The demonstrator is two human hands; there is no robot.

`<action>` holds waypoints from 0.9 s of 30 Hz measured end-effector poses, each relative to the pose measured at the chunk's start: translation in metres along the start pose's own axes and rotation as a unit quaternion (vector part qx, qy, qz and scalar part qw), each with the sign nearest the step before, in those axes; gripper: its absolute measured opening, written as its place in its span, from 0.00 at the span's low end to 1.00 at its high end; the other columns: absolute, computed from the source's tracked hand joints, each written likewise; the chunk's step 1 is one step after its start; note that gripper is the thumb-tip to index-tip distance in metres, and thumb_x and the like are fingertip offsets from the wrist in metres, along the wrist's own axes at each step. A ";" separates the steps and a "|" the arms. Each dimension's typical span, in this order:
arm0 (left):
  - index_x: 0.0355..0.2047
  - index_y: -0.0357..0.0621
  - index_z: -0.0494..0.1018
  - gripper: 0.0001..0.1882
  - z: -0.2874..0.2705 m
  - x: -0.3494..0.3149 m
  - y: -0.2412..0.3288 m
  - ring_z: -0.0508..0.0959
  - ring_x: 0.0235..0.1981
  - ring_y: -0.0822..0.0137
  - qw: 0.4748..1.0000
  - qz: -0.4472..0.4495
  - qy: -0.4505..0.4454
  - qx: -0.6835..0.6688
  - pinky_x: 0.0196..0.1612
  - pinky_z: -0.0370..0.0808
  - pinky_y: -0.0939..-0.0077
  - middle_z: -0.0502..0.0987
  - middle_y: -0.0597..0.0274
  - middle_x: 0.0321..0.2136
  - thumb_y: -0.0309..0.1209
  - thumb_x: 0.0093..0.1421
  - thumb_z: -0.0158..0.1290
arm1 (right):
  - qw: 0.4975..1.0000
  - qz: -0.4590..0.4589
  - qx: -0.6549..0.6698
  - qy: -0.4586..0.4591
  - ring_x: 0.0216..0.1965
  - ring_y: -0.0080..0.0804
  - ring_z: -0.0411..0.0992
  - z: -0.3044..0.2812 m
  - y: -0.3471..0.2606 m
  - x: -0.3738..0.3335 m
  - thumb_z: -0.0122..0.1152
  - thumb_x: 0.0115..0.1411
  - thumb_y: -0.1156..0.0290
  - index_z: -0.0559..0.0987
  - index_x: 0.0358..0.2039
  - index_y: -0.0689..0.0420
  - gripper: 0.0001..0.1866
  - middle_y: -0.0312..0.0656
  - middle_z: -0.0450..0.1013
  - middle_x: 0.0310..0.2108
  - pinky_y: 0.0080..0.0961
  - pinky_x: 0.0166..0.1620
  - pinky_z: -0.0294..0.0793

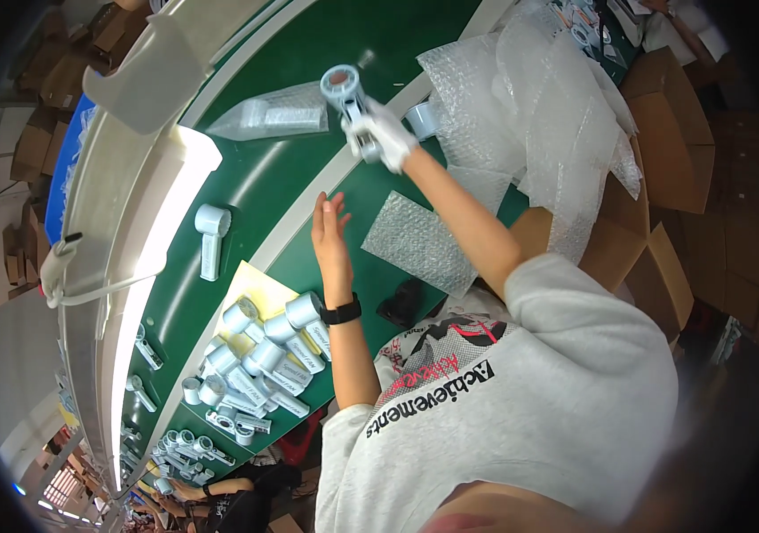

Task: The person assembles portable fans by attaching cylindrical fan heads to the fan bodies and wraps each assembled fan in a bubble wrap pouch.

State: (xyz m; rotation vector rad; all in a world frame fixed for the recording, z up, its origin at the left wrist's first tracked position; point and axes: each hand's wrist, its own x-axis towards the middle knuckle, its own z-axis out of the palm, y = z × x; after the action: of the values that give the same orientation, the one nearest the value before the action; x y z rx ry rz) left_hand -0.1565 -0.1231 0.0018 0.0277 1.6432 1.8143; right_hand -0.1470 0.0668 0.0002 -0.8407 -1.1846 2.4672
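Note:
In my white-gloved right hand (pixel 384 135) is a light-blue handheld device (pixel 341 84) with a round head and a handle; I grip it by the handle above the green table. My bare left hand (pixel 332 233), with a black band at the wrist, is raised with its fingers stretched out and nothing in it. A clear bubble bag (pixel 277 115) with a pale thing inside lies beside the device. A bubble-wrap sheet (pixel 415 242) lies between my forearms. Near my left forearm is a pile of similar light-blue devices (pixel 259 360), partly on yellow paper (pixel 258 282).
One more device (pixel 211 240) lies on the green conveyor, with several others further down the line. Loose bubble wrap (pixel 521 107) is heaped at right beside open cardboard boxes (pixel 663 133). A lamp (pixel 166 204) runs along the left. Co-workers (pixel 237 497) sit at lower left.

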 end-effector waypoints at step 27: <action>0.51 0.38 0.53 0.31 0.075 -0.150 0.064 0.72 0.33 0.61 0.964 0.146 -0.135 0.175 0.36 0.72 0.69 0.66 0.54 0.34 0.31 0.51 0.56 | 0.967 -0.213 -0.044 -0.133 0.38 0.24 0.72 0.016 -0.054 -0.202 0.58 0.52 0.69 0.75 0.41 0.60 0.16 0.39 0.74 0.36 0.21 0.43 0.71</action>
State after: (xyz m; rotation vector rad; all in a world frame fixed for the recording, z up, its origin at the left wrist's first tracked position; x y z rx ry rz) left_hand -0.0376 -0.1285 0.1362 0.6762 1.8062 1.6110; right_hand 0.0030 -0.0053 0.1281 -0.2344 -1.4007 2.2240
